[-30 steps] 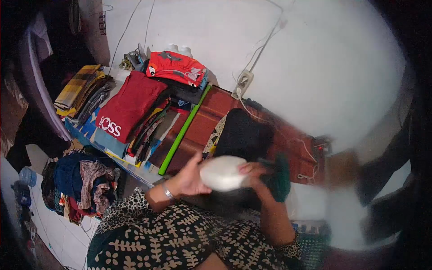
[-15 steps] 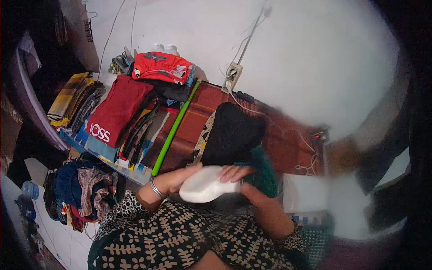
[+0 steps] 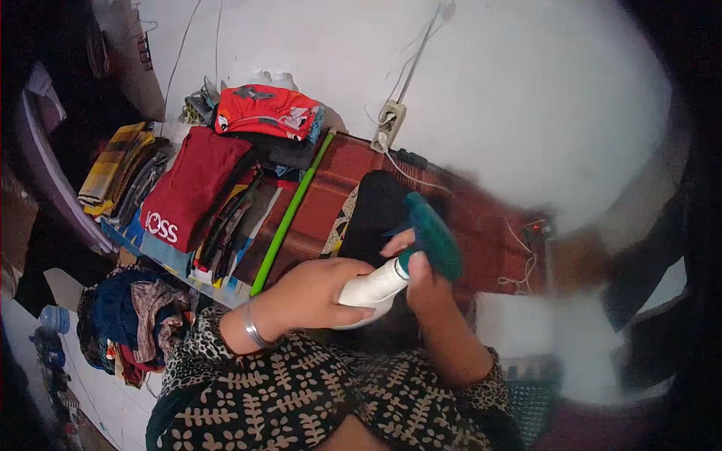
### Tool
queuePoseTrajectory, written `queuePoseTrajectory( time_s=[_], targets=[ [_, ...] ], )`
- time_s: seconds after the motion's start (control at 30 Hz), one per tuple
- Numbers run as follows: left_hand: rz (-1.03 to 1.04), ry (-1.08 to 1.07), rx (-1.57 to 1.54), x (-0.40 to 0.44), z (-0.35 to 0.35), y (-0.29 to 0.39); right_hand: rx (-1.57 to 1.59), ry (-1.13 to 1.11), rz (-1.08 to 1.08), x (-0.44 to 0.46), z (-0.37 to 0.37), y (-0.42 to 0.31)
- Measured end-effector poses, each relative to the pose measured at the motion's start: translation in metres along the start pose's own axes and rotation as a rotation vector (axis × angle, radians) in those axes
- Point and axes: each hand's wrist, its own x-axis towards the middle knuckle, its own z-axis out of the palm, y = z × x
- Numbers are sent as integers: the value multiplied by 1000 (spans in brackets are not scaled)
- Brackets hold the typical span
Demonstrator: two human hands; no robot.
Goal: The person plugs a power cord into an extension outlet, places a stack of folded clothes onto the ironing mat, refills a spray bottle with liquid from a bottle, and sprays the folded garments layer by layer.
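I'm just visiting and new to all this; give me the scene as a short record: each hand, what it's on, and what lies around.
Left hand: wrapped around a white bottle
Right hand: gripping around the collar of a green spray head, at the bottle's neck
Bottle's stance: tilted
Surface: dark red cloth
On it: black garment; green stick
Left of stick: folded clothes, dark red shirt on top
Wall: power strip

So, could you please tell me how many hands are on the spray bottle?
2: the left hand is around the white bottle, and the right hand grips the green spray head at its neck. No other hand shows.
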Motion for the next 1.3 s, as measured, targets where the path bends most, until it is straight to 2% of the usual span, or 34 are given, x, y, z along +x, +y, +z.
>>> queuePoseTrajectory(
  time_s=[0.03, 0.07, 0.1, 0.13, 0.2, 0.27, 0.33, 0.37, 0.4, 0.47, 0.53, 0.6, 0.63, 0.7, 0.73, 0.8, 0.83, 0.97, 1.03, 1.07, 1.13, 1.3],
  targets=[
    [-36, -210, -129, 2, -13, -3, -204, -21, 41, -3, -17, 11],
    [-73, -417, -260, 4, -24, -7, -107, 134, 202, -3, -29, 18],
    [-127, -534, -318, 5, -32, -12, -8, 287, 363, -1, -36, 22],
    [-133, -533, -322, 4, -33, -21, -6, 282, 369, 5, -41, 17],
    [-295, -462, -555, 3, -32, -42, 173, 493, 405, 22, -49, 3],
    [-314, -419, -441, 4, -37, -54, 200, 497, 424, 27, -67, 16],
    [-214, -241, -194, -1, -31, -83, 221, 502, 443, 31, -94, 38],
    [-256, -244, -43, 3, -34, -86, 407, 585, 492, 32, -110, 55],
    [-257, -243, -44, 0, -26, -102, 500, 621, 518, 31, -113, 65],
    [-291, 113, -149, -9, -2, -142, 608, 716, 554, 29, -115, 83],
    [-347, 182, -201, -8, 16, -146, 629, 769, 565, 18, -112, 112],
    [-335, 445, 27, -13, 47, -181, 571, 810, 670, -8, -112, 149],
    [-284, 566, -163, -10, 60, -179, 574, 809, 666, -14, -103, 146],
    [-321, 605, -114, -8, 77, -187, 332, 815, 620, -30, -74, 142],
    [-361, 644, -68, -6, 81, -186, 328, 816, 619, -38, -67, 139],
    [-358, 617, -42, -1, 80, -189, 367, 781, 799, -50, -55, 131],
    [-336, 629, 7, 0, 82, -193, 464, 751, 757, -54, -49, 121],
    [-258, 717, 142, -3, 88, -220, 362, 629, 746, -74, -51, 106],
    [-305, 698, 152, -1, 81, -214, -321, 252, 277, -85, -60, 102],
    [-356, 677, 163, 0, 78, -212, -323, 253, 280, -85, -65, 100],
    [-334, 673, 140, -1, 76, -218, -924, -447, 109, -88, -73, 95],
    [-222, 690, 83, 10, 73, -228, -889, -517, 76, -82, -67, 98]
  ],
)
